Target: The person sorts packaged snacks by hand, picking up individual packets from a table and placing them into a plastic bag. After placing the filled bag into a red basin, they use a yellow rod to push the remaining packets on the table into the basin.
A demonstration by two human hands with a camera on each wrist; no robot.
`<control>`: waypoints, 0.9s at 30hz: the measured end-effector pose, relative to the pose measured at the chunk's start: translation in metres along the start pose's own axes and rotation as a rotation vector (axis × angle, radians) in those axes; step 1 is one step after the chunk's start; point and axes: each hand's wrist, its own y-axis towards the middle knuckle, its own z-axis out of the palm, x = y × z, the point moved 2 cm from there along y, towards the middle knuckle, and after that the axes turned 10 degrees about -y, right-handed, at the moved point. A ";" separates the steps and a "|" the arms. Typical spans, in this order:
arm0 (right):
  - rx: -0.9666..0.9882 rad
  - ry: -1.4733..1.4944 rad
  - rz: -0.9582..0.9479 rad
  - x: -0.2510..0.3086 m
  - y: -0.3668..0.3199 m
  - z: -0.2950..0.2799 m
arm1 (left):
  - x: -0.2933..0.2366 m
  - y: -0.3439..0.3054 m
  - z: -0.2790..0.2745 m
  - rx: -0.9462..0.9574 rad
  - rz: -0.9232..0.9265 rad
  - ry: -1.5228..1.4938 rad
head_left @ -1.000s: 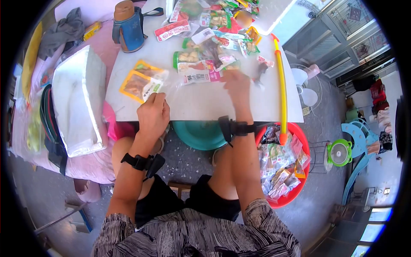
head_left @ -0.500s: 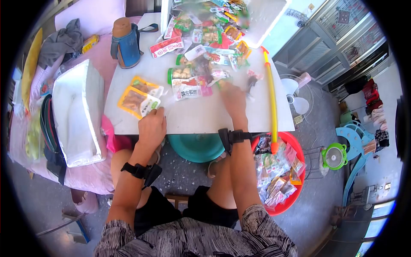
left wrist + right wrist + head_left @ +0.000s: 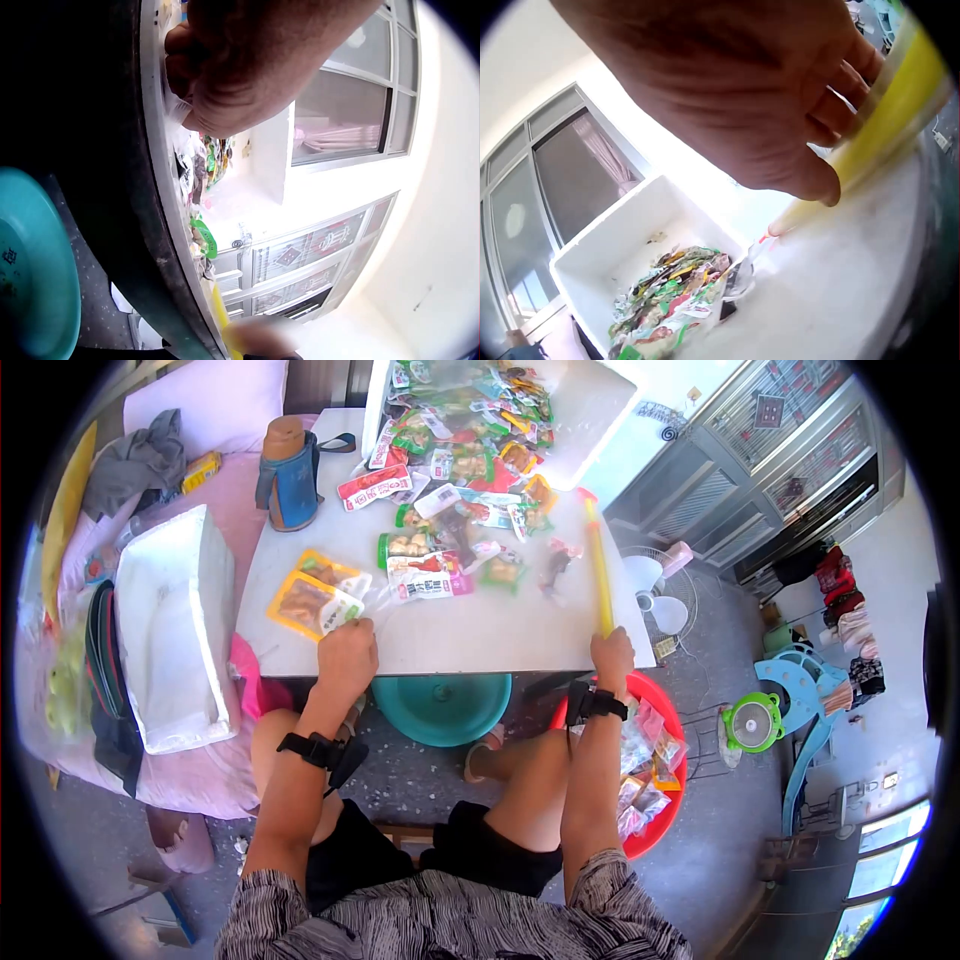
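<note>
My left hand [image 3: 347, 658] pinches the near edge of some clear plastic [image 3: 177, 109] at the table's front edge. Just beyond it lie two yellow-edged food packets [image 3: 312, 607], overlapping each other. Over at the table's right edge, my right hand [image 3: 612, 657] grips the lower part of a yellow tube [image 3: 599, 565]; its orange lower end is hidden by the hand. In the right wrist view, thumb and fingers [image 3: 832, 120] curl at the tube's side. Several snack packets, one with pink and white print [image 3: 428, 577], lie between the hands.
A white foam box [image 3: 590, 420] spills packets at the back of the table. A blue bottle [image 3: 290, 485] stands at the left. Another foam box [image 3: 175, 640] sits on the bed. Below are a teal basin [image 3: 440, 710] and a red basin [image 3: 675, 770] with packets.
My right hand has moved from the packets in the middle to the yellow tube at the right, leaving a green-edged packet on the table. The left hand stays at the plastic.
</note>
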 end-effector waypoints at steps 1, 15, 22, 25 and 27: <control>0.033 0.005 -0.016 -0.008 0.005 0.007 | 0.001 -0.001 0.001 -0.005 0.002 -0.006; 0.033 0.639 -0.312 -0.009 -0.026 -0.031 | 0.004 0.000 0.006 0.006 -0.012 -0.036; 0.328 0.661 -0.389 0.063 0.004 -0.032 | 0.005 0.000 0.004 -0.018 -0.012 -0.044; 0.393 0.666 -0.413 0.057 -0.012 -0.032 | 0.005 0.000 0.005 -0.023 -0.004 -0.044; 0.443 0.652 -0.413 0.039 -0.036 -0.043 | 0.007 0.000 0.006 -0.030 0.003 -0.043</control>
